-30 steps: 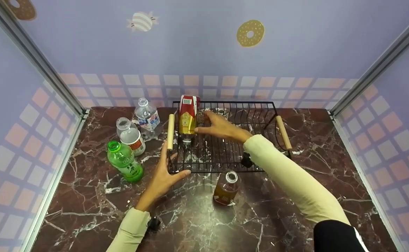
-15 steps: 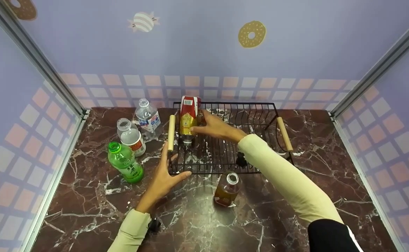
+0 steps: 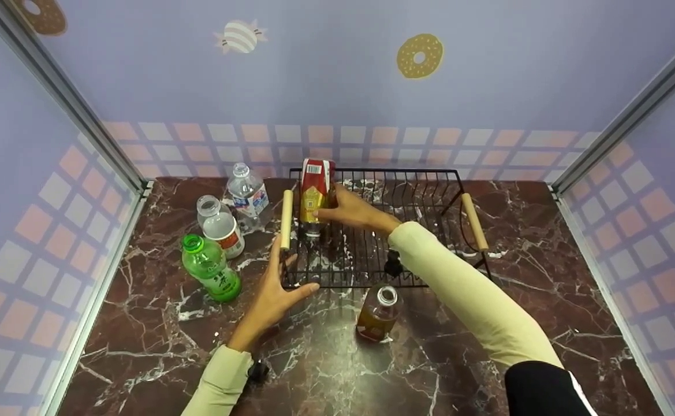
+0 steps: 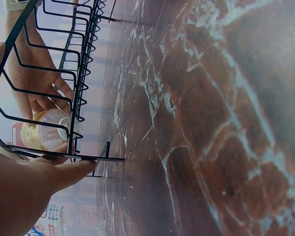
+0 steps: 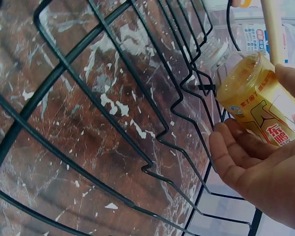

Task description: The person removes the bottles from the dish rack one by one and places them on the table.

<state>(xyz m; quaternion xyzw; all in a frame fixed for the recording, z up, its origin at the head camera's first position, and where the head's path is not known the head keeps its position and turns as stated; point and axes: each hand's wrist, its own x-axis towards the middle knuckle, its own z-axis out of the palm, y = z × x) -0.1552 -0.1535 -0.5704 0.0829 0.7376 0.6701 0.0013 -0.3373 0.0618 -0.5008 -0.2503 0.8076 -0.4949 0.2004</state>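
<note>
A black wire rack (image 3: 395, 170) with wooden handles stands on the marble-patterned surface. At its left end sits a plastic drink bottle with a red and yellow label (image 3: 315, 193), neck down. My right hand (image 3: 355, 209) holds this bottle from its right side, thumb across the label. In the right wrist view, fingers curl beneath the yellow label (image 5: 265, 103), and the clear neck points at the wires. My left hand (image 3: 273, 294) grips the rack's front left corner, thumb over the front bar; its other fingers are partly hidden behind the left wooden handle (image 3: 286, 219).
Left of the rack stand a green bottle (image 3: 215, 274), a clear bottle with an orange and white label (image 3: 222, 234) and another with a blue and white label (image 3: 249, 199). An uncapped brownish bottle (image 3: 376, 320) stands before the rack. Patterned walls (image 3: 337, 86) enclose three sides.
My right hand has moved left onto the red and yellow bottle, its thumb now lying over the label. The left hand keeps its grip on the rack. The head view has shifted slightly.
</note>
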